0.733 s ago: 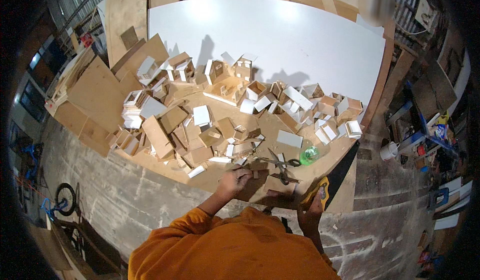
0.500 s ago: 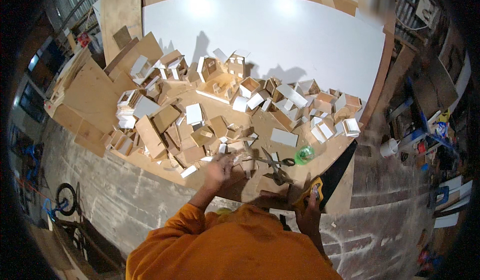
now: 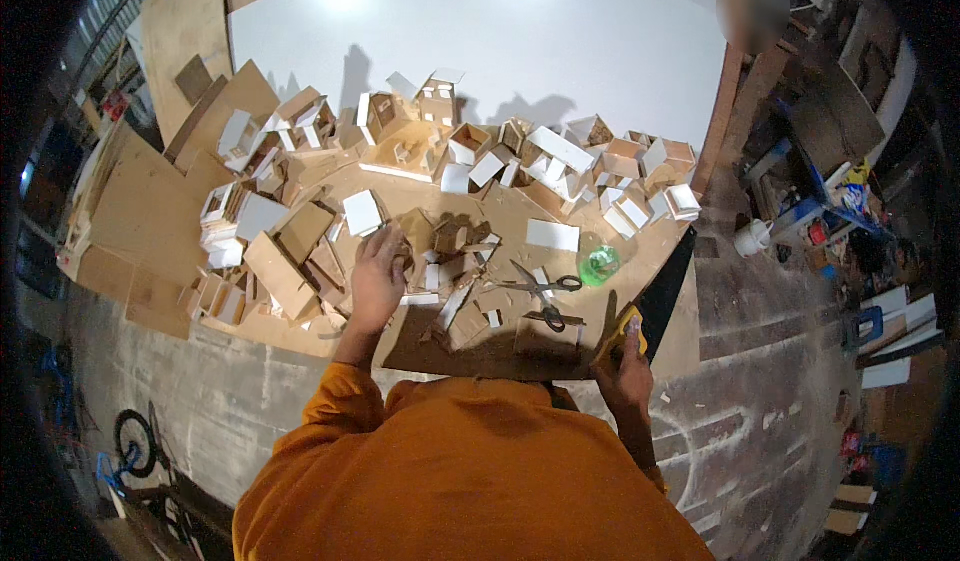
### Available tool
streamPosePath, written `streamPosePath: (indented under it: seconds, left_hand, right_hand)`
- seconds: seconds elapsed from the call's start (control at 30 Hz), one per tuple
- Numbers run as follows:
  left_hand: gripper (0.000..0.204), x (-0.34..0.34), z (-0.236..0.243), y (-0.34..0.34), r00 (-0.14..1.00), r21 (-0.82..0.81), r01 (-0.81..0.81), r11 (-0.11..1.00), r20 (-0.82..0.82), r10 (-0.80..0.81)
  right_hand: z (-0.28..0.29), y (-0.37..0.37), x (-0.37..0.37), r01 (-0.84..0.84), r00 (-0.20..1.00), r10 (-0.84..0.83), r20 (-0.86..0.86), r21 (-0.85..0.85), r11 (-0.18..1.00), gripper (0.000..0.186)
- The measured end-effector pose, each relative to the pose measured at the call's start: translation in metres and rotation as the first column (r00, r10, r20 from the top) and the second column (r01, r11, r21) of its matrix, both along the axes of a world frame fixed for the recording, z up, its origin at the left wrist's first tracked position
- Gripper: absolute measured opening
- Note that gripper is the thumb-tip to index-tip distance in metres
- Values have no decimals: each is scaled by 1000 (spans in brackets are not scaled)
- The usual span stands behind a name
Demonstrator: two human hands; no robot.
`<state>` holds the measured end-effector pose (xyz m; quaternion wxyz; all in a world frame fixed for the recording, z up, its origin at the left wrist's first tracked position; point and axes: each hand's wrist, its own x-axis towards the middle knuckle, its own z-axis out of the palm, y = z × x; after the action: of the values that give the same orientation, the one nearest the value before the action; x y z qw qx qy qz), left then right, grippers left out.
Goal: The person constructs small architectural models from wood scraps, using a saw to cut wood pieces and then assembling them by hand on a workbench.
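Observation:
My left hand (image 3: 378,279) reaches over the wood pieces with its fingers stretched out and slightly bent. Its fingertips are at a small brown wood piece (image 3: 413,229), just below a white-faced panel (image 3: 363,213); contact is hard to judge. Down by the near right of the table, my right hand (image 3: 629,367) is closed around a yellow looped handle (image 3: 636,323); the kind of tool cannot be made out. Black-handled scissors (image 3: 552,315) lie spread on the table between the hands. Beyond them are a green transparent container (image 3: 599,265) and a flat white rectangle (image 3: 553,235).
Several small model houses (image 3: 438,101) and open boxes (image 3: 668,158) crowd the far side of the worktable (image 3: 500,219). Brown panels (image 3: 288,273) are heaped at left. A large white board (image 3: 480,41) stands behind. A bicycle wheel (image 3: 133,443) shows at lower left, a white bucket (image 3: 752,237) at right.
My left hand has moved left and farther over the table, away from the pieces near the front edge. My right hand keeps its hold on the yellow handle. The whole view has shifted.

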<state>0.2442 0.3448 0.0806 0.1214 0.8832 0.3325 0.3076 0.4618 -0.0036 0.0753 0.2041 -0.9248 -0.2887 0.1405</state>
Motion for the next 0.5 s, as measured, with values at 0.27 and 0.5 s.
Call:
streamPosePath:
  seconds: [0.27, 0.5]
  left_hand:
    - [45, -50, 2, 9, 997, 1, 70, 998, -29, -70]
    - [35, -85, 1, -12, 974, -35, 227, 973, -12, -228]
  right_hand:
    - [36, 64, -33, -147, 987, 128, 101, 215, 965, 88]
    - [19, 105, -62, -250, 952, 229, 202, 87, 964, 88]
